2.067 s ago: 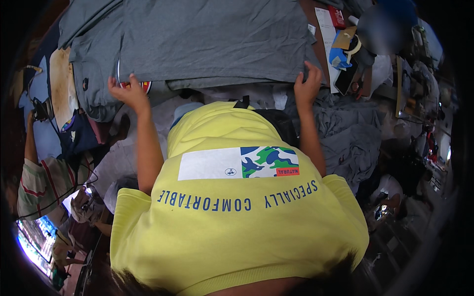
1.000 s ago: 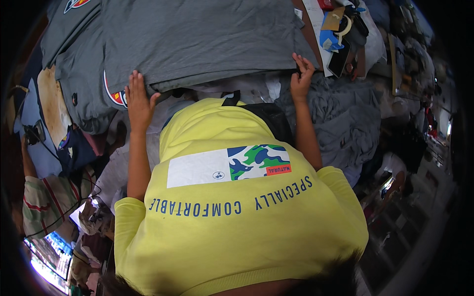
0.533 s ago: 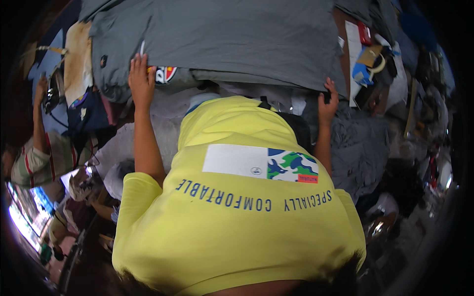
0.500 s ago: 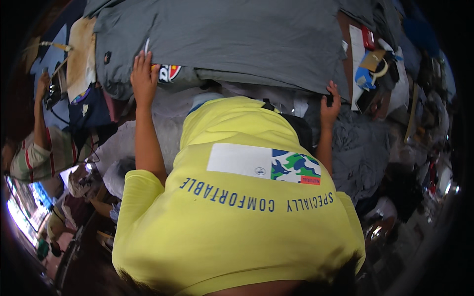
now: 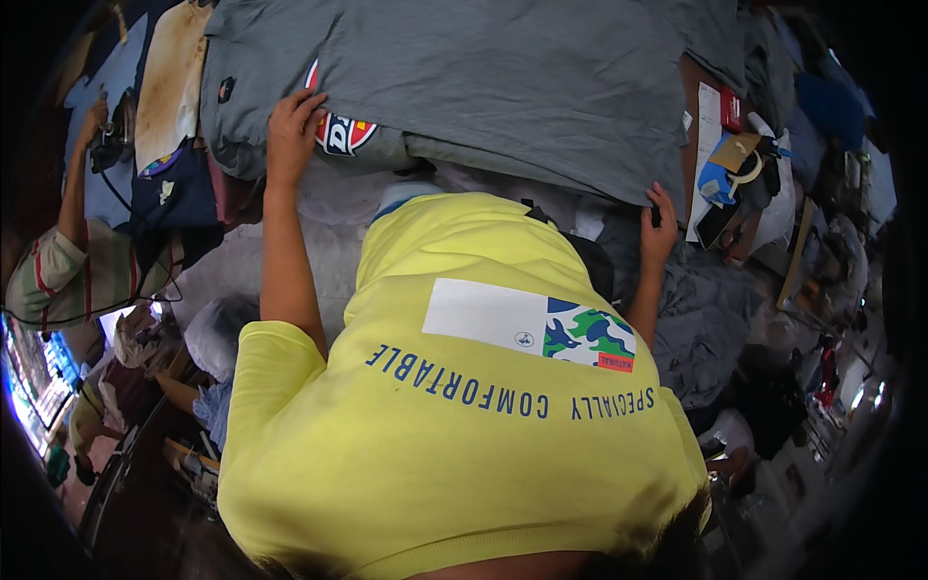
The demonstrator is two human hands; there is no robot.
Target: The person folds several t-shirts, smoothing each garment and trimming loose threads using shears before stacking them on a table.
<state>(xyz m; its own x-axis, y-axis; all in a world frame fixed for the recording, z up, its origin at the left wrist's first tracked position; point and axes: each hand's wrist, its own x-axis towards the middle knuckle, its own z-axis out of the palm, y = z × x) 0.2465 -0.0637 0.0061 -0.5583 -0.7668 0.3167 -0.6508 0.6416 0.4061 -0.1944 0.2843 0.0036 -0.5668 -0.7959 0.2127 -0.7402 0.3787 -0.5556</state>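
A grey garment [image 5: 503, 87] lies spread across the table in front of me, with a colourful printed badge [image 5: 346, 134] partly showing near its left front edge. My left hand [image 5: 293, 130] is at that edge beside the badge, its fingers bent and closed on the grey cloth. At the right front corner of the garment is my right hand [image 5: 658, 224]. Its fingers are raised and apart, the fingertips close to the hem, and nothing shows in its grasp.
On the right lie a tape roll [image 5: 747, 166], a dark phone [image 5: 717, 224] and a red box [image 5: 730, 109]. Crumpled grey cloth [image 5: 701, 309] sits below my right hand. At left, another person's arm [image 5: 75, 184] reaches to a dark iron [image 5: 118, 135].
The fingers of my left hand were stretched out on the cloth and are now bent over its edge. More of the printed badge shows. The whole view has shifted slightly.
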